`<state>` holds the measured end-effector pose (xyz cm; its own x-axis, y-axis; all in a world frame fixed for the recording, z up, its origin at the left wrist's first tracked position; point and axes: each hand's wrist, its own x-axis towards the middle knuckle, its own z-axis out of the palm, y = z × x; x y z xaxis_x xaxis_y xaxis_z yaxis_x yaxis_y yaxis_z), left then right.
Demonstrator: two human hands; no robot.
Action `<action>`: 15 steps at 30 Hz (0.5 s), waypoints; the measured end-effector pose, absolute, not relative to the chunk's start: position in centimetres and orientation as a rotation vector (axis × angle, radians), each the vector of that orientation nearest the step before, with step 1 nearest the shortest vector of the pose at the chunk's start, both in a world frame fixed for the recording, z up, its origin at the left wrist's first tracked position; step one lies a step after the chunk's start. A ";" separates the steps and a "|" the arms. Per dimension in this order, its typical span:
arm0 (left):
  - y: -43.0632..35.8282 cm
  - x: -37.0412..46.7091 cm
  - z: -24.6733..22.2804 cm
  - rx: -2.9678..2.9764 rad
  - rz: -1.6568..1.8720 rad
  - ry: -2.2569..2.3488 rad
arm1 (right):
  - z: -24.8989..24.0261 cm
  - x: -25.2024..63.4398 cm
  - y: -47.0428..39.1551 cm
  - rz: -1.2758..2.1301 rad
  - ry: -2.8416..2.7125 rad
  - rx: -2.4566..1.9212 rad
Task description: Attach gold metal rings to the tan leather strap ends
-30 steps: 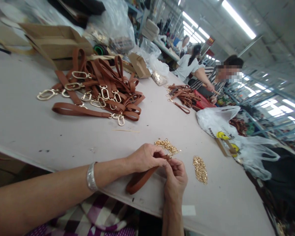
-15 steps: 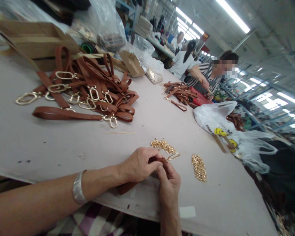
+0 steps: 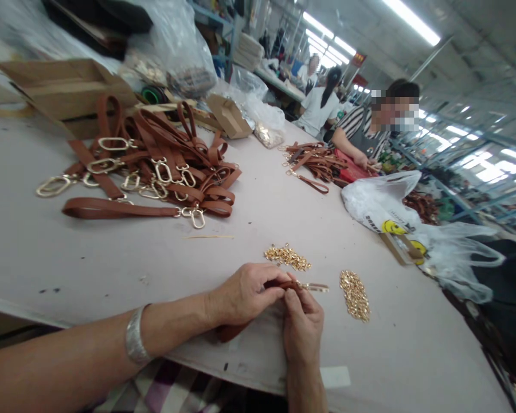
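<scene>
Between my two hands is a brown leather strap (image 3: 233, 331) with a gold clasp (image 3: 317, 287) at its far end. My left hand (image 3: 245, 295) is closed on the strap, thumb and fingers pinching it near the clasp. My right hand (image 3: 303, 321) pinches the same strap end beside the clasp; its fingertips are partly hidden. Just beyond my hands lies a heap of small gold rings (image 3: 288, 256). To the right is a second heap of gold metal pieces (image 3: 355, 295).
A large pile of brown wrist straps (image 3: 167, 155) with gold clasps lies at the left. Behind it stands a cardboard box (image 3: 69, 86). White plastic bags (image 3: 380, 198) are at the right edge. Across the table a co-worker (image 3: 361, 132) sits by more straps (image 3: 316, 162).
The clasp has turned to point right and shows edge-on. My hands have shifted slightly right in view. The co-worker's raised hand has come down.
</scene>
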<state>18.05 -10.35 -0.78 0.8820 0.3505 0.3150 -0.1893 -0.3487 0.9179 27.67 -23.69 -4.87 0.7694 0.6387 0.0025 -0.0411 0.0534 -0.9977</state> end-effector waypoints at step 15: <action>-2.5 11.1 1.8 2.581 0.736 0.632 | -4.6 30.8 -31.0 0.159 -0.274 -1.443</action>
<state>11.13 -2.53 1.78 0.7615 0.5136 0.3954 0.3137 -0.8259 0.4686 30.75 -31.03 -4.57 0.9584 0.2713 0.0889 0.0566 0.1245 -0.9906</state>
